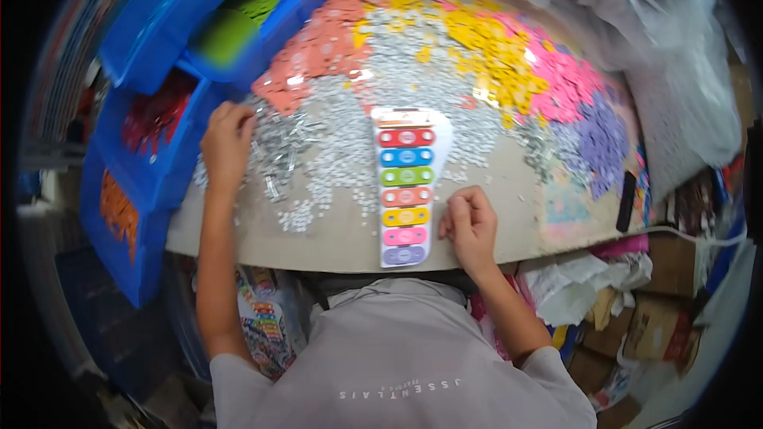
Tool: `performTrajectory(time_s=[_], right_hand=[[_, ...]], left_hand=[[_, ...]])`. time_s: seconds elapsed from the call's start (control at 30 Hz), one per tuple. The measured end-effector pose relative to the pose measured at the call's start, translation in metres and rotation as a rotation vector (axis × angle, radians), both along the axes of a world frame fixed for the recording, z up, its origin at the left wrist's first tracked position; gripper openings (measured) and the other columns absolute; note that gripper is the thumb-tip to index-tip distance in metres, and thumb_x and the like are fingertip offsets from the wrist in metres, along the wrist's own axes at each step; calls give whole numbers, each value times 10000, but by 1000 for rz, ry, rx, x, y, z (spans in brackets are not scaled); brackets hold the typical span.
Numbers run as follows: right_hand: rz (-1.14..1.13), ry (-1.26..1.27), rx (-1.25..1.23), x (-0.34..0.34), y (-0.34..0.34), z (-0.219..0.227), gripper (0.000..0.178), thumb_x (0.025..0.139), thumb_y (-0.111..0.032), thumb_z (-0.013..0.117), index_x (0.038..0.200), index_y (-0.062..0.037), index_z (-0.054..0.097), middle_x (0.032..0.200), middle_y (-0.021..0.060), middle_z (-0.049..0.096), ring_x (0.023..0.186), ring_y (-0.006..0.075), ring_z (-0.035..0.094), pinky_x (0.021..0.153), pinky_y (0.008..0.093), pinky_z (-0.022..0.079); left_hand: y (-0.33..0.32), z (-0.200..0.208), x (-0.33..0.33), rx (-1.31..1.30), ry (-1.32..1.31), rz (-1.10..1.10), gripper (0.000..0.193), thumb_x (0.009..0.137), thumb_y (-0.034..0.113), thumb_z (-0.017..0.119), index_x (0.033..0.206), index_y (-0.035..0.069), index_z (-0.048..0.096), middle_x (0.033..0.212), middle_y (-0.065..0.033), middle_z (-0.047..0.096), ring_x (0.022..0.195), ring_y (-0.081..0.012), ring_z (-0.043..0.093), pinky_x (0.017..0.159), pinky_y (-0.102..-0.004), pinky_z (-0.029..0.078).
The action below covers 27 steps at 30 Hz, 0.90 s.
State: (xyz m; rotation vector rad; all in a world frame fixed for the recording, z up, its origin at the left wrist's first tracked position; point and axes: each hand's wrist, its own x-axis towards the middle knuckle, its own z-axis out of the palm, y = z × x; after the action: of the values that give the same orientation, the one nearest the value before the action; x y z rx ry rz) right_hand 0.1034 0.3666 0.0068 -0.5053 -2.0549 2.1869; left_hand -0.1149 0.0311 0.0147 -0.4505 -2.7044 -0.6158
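Observation:
A toy xylophone [407,176] lies upright before me near the table's front edge. Its white base carries several coloured bars, from red at the far end to purple at the near end. White round caps show on the ends of the upper bars; the lower bars' ends look like holes. My right hand [470,226] is curled just right of it, thumb and fingertips together. At the left, my left hand [225,139] bends its fingers beside a heap of shiny clear or metallic pieces [282,143]. Anything inside either hand is hidden or too small to make out.
Heaps of small white caps [326,167], coral bars [318,40], yellow bars [493,48], pink bars [568,83] and purple bars [602,139] cover the table [334,250]. Blue bins [179,151] stand left. A black bar-shaped object [626,201] lies right, near plastic wrapping [675,63].

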Motion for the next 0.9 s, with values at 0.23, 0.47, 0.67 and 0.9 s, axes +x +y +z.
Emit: performTrajectory(time_s=[0.23,0.47,0.67,0.9], right_hand=[[-191,192,1043,-11,59,18,50,943,-32,620,963,11,633,808,102,640,695,224,619,626,315,475],[-400,-17,1361,-17,166,21,88,920,-62,656,972,6,637,892,126,635,815,270,599,745,370,484],[-378,-78,1361,-21,178,7,80,907,-68,667,944,-6,633,869,130,629,799,289,604,723,382,485],[-510,-20,959,-24,143,15,78,947,-94,637,917,-34,598,665,10,523,573,118,484,560,299,411]], left_hand=[[4,3,0,17,-142,46,78,889,75,669,917,11,635,863,-101,586,885,-271,616,794,-369,479],[2,-4,-3,30,-119,48,104,911,111,657,913,7,658,848,-122,610,856,-294,616,777,-388,479],[3,2,0,-3,-133,54,132,926,129,642,908,0,659,854,-133,623,884,-309,629,780,-399,480],[-6,-1,-3,-88,-193,118,169,910,176,643,872,12,632,865,-126,629,892,-312,623,771,-406,480]])
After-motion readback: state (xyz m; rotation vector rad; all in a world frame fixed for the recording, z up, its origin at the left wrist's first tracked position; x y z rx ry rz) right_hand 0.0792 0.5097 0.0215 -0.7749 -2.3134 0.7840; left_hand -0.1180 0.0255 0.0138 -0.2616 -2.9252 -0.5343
